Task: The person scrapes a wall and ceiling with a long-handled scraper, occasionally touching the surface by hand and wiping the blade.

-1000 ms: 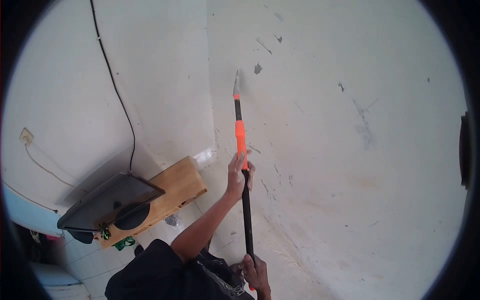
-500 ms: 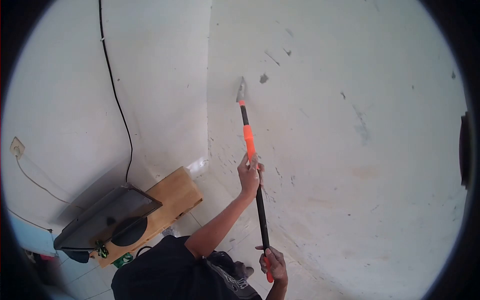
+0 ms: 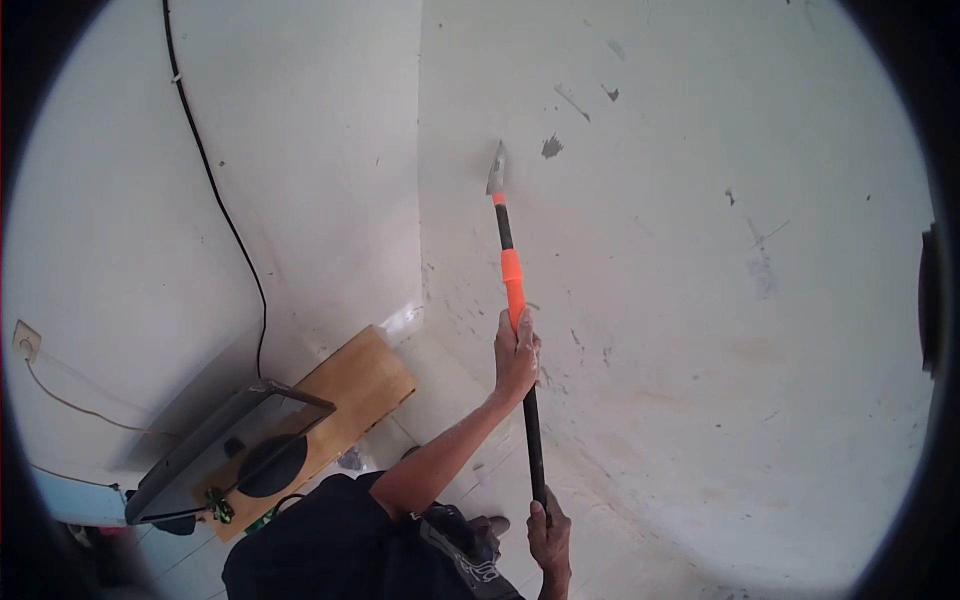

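Note:
A long-handled scraper [image 3: 533, 430] has a black pole, an orange collar and a grey metal blade [image 3: 497, 168] at its top end. The blade lies at the wall [image 3: 660, 330], left of a dark chipped patch [image 3: 552, 146]. My left hand [image 3: 517, 355] is closed round the pole at the lower part of the orange collar. Lower down, my right hand [image 3: 549, 535] grips the pole near its bottom end and hides that end.
At the lower left, a television [image 3: 220, 450] stands on a wooden cabinet [image 3: 365, 380]. A black cable [image 3: 213, 180] runs down the left wall to it. A socket with a plug [image 3: 27, 341] is at the far left. Tiled floor [image 3: 190, 560] shows below.
Over the last second the scraper and both hands have shifted right in view. Compared with half a second ago, the blade is slightly higher and the orange lower end is no longer visible.

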`<act>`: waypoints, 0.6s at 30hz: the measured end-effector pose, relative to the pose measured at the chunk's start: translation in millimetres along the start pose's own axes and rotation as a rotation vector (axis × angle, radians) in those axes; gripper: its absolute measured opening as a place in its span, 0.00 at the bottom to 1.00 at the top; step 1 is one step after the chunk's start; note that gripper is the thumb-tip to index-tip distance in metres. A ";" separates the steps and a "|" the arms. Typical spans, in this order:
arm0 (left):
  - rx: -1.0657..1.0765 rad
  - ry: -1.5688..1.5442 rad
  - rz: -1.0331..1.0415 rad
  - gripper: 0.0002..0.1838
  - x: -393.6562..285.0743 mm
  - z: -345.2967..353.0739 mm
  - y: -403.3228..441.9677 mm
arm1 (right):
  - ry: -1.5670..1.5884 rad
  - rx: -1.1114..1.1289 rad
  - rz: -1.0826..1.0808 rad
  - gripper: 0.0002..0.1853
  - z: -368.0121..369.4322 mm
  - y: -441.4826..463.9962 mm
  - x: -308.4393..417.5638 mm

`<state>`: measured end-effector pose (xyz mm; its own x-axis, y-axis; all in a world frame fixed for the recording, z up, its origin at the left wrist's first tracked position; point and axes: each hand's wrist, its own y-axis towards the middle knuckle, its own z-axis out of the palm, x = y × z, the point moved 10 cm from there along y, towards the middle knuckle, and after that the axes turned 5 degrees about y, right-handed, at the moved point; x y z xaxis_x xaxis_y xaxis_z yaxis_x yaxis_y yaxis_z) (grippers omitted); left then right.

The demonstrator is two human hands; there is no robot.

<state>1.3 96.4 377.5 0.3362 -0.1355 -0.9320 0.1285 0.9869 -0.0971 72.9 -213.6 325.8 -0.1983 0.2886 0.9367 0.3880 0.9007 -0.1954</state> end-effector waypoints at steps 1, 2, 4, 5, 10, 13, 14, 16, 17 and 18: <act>-0.005 0.005 -0.003 0.17 -0.5 1.2 -3.2 | 0.023 0.011 0.030 0.26 -1.3 -1.2 1.5; -0.009 0.006 0.001 0.17 -3.4 4.3 -3.5 | 0.026 0.016 0.034 0.26 -4.9 -3.4 0.7; -0.014 0.018 0.005 0.17 0.4 10.7 -13.0 | 0.050 0.042 0.042 0.26 -13.0 -8.6 -7.2; -0.014 0.026 0.006 0.16 4.0 13.2 -17.0 | 0.028 0.051 0.093 0.24 -18.1 -12.7 -16.2; -0.067 0.026 0.007 0.15 1.6 -3.0 12.5 | -0.087 0.025 -0.063 0.24 0.1 13.6 11.8; -0.113 0.053 0.001 0.13 -21.1 -29.4 52.5 | -0.095 0.065 -0.074 0.24 29.0 53.1 32.2; -0.138 0.132 0.026 0.13 -33.1 -37.2 64.3 | -0.116 0.074 -0.070 0.24 37.6 67.3 42.3; -0.195 0.073 0.089 0.16 -27.7 -59.5 100.8 | -0.155 0.109 -0.055 0.24 54.3 92.3 69.5; -0.193 0.125 0.130 0.17 -36.4 -72.8 122.3 | -0.172 0.128 -0.042 0.25 60.2 101.2 84.2; -0.191 0.178 0.172 0.17 -48.4 -81.0 137.2 | -0.172 0.123 -0.035 0.25 62.7 108.6 97.2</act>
<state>-72.9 245.3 380.9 0.1669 0.0360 -0.9853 -0.0991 0.9949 0.0195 39.3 -67.4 377.4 -0.3649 0.2978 0.8821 0.2677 0.9410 -0.2070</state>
